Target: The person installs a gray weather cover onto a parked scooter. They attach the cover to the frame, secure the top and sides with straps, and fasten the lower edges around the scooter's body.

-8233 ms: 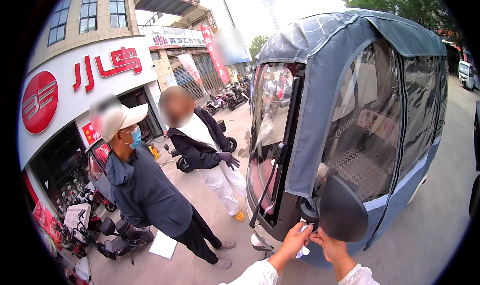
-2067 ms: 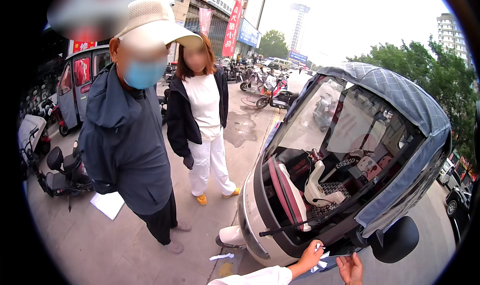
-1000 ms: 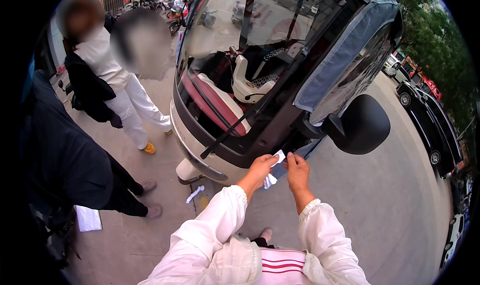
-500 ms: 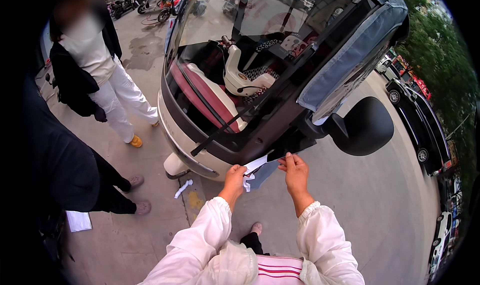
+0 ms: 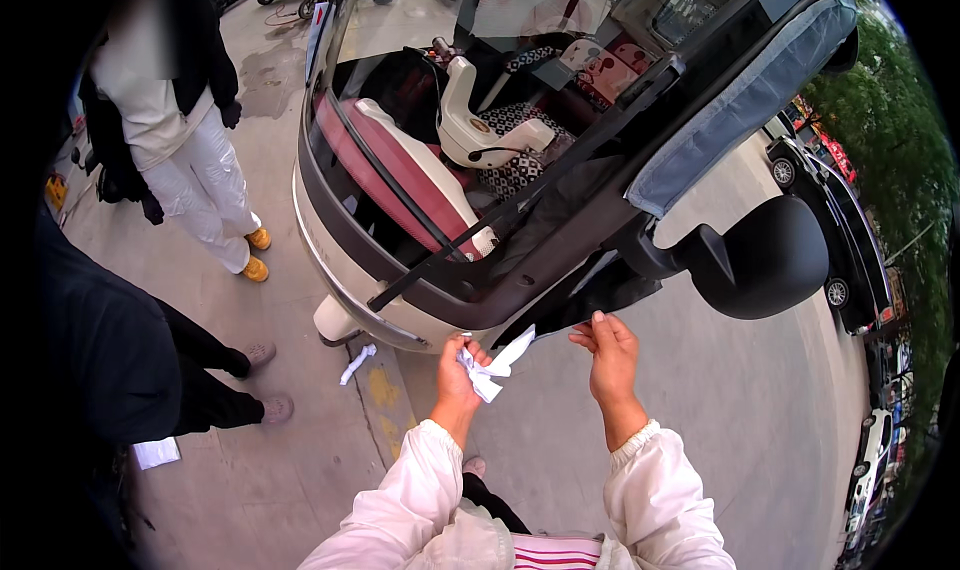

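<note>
My left hand [image 5: 462,378] is closed around a crumpled white strip [image 5: 508,358], paper-like, with one loose end sticking up to the right. My right hand [image 5: 611,358] pinches the lower edge of a thin dark sheet [image 5: 610,295], its thumb up at the edge; the exact contact is small. This sheet hangs along the side of a small enclosed three-wheeler [image 5: 420,292], under its black side mirror [image 5: 765,260]. Both forearms, in white sleeves, reach toward the vehicle's front corner.
Another twisted white strip [image 5: 357,364] lies on the pavement beside the front wheel cover. Two people stand at the left, one in white trousers [image 5: 205,175], one in dark clothes [image 5: 110,340]. A white sheet [image 5: 157,453] lies near them. Parked cars [image 5: 845,240] line the right.
The white strip, stretched between my hands before, is now bunched in my left hand with its far end loose. My right hand has shifted slightly right and down.
</note>
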### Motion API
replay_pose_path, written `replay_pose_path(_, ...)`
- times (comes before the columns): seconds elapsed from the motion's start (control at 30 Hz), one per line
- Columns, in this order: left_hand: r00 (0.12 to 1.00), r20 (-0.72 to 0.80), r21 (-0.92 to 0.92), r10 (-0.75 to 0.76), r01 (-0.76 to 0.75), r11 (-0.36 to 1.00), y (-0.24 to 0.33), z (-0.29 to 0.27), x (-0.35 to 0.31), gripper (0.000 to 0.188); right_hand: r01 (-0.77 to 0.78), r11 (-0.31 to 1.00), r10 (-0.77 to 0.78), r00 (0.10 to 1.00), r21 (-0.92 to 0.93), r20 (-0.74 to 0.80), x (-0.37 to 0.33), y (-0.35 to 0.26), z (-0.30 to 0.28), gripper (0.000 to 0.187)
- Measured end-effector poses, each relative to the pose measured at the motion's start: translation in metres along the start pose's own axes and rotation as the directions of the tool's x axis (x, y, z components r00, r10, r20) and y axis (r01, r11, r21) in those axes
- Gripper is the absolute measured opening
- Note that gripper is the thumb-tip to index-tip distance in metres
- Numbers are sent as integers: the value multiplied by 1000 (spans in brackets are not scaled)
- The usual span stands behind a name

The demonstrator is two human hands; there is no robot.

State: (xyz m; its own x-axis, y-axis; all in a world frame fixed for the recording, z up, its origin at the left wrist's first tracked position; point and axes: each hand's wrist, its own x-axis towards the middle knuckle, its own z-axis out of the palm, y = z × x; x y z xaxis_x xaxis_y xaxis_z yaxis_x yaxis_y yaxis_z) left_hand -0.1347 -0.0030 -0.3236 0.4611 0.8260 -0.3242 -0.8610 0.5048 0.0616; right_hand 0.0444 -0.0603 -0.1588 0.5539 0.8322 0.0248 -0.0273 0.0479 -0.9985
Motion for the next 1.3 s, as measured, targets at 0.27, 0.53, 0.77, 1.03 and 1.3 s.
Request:
replay_pose_path(0.27, 954, 292, 943, -69, -299, -148, -14, 51, 2, 25, 282, 958, -250, 912, -54, 326, 14, 47, -44, 45)
replay_pose_path(0.53, 865, 165, 957, -473, -24, 291, 7, 40, 29, 28, 446, 773, -429, 891, -450, 147, -1, 103, -10, 32)
replay_pose_path(0.77, 792, 454, 891, -409, -413, 189, 12, 23, 40, 28, 688, 545, -637, 711, -479, 297, 4, 132, -3, 11)
replay_pose_path(1.03, 632, 745, 638, -214, -769, -51, 9, -13, 73, 30, 722, 683, -693, 688, -111, 214, 26, 159, -8, 29)
replay_pose_path(1.3, 722, 670, 742, -174, -639, 202, 7, -86, 80, 37, 662, 742, -668, 719, 105, 190, 32, 142, -23, 22)
